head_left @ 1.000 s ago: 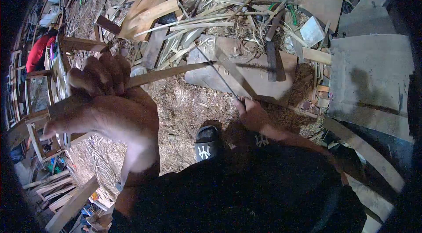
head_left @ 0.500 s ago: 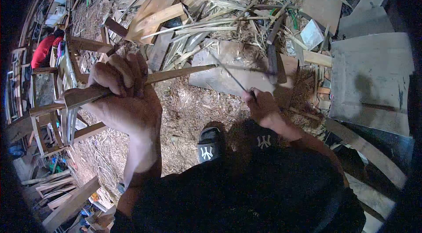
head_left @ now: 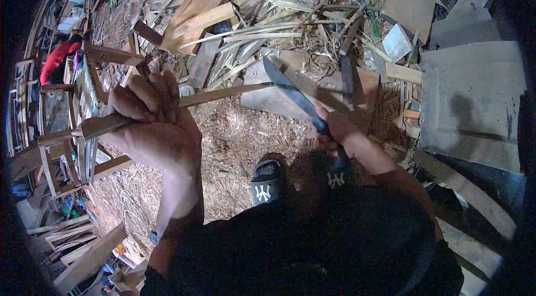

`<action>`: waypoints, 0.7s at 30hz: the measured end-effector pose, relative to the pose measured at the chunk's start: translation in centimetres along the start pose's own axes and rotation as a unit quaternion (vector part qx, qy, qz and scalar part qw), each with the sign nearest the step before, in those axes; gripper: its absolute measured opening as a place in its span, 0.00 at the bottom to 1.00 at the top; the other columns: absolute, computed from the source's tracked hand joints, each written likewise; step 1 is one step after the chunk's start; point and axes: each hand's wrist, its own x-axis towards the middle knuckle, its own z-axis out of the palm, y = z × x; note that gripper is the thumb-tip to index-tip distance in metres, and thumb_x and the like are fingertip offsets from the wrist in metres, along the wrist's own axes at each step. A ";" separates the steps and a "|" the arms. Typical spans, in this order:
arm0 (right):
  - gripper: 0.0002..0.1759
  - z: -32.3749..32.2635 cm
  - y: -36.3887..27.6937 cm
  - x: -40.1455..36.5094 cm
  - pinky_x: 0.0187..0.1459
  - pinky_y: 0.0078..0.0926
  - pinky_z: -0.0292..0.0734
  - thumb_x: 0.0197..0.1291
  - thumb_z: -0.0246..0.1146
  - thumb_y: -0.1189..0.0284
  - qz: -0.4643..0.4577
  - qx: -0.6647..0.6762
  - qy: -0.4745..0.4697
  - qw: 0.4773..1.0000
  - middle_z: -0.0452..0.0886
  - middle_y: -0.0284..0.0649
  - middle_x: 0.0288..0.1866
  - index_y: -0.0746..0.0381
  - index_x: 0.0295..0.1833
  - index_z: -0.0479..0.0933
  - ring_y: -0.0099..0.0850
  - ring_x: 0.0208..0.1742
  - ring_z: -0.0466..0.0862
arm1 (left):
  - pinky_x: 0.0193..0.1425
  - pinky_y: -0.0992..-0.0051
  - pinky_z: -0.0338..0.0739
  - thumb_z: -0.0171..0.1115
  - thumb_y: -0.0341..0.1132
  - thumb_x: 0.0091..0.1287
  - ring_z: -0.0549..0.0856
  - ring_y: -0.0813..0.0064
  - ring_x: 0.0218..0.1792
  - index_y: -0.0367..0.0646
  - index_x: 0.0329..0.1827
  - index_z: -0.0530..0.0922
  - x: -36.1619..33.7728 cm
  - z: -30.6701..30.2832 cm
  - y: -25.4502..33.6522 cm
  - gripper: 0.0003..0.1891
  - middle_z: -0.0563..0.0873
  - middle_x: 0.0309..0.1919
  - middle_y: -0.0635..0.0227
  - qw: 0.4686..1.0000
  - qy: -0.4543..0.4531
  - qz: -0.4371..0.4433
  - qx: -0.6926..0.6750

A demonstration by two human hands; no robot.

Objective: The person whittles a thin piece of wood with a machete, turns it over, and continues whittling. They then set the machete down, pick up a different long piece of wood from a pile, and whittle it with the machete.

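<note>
A long thin wooden strip (head_left: 223,94) is gripped in my left hand (head_left: 152,111), its narrow far end pointing right and its thicker end sticking out past the palm. My right hand (head_left: 341,130) is wrapped round the dark handle of a broad-bladed knife (head_left: 291,90). The blade slants up and to the left, its flat side showing, and overlaps the tip of the strip in this view. Below both hands my sandal (head_left: 263,190) rests on the ground.
Split wood scraps (head_left: 268,22) are heaped ahead, by a flat board (head_left: 257,92) on the shaving-covered ground. At left is a wooden frame (head_left: 89,112), with a person in red (head_left: 56,64) beyond. A large panel (head_left: 469,106) leans at right.
The knife has turned from edge-on to showing its flat side, and my right wrist has rotated. My left hand with the strip has shifted slightly left.
</note>
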 end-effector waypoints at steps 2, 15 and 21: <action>0.30 -0.4 -0.9 -0.6 0.32 0.48 0.69 0.75 0.47 0.52 -0.197 -0.243 0.051 0.949 0.75 0.53 0.21 0.66 0.32 0.76 0.48 0.25 0.78 | 0.20 0.78 0.51 0.38 0.48 0.78 0.51 0.79 0.14 0.53 0.16 0.53 0.2 1.5 -0.4 0.26 0.55 0.12 0.74 0.989 0.142 0.038 -0.031; 0.32 0.9 2.9 1.0 0.25 0.39 0.75 0.72 0.52 0.47 -0.120 -0.076 0.025 0.990 0.74 0.44 0.17 0.67 0.34 0.78 0.34 0.20 0.81 | 0.32 0.69 0.60 0.38 0.52 0.74 0.57 0.73 0.20 0.54 0.16 0.52 -0.1 -2.5 0.4 0.26 0.54 0.14 0.73 0.998 0.059 0.011 -0.028; 0.24 0.3 1.6 -1.3 0.27 0.34 0.71 0.76 0.50 0.56 -0.214 -0.060 0.053 0.974 0.71 0.40 0.17 0.65 0.33 0.72 0.30 0.22 0.78 | 0.25 0.74 0.55 0.34 0.60 0.77 0.53 0.76 0.18 0.53 0.16 0.52 0.0 -3.5 0.5 0.31 0.53 0.12 0.74 0.997 0.036 0.048 -0.054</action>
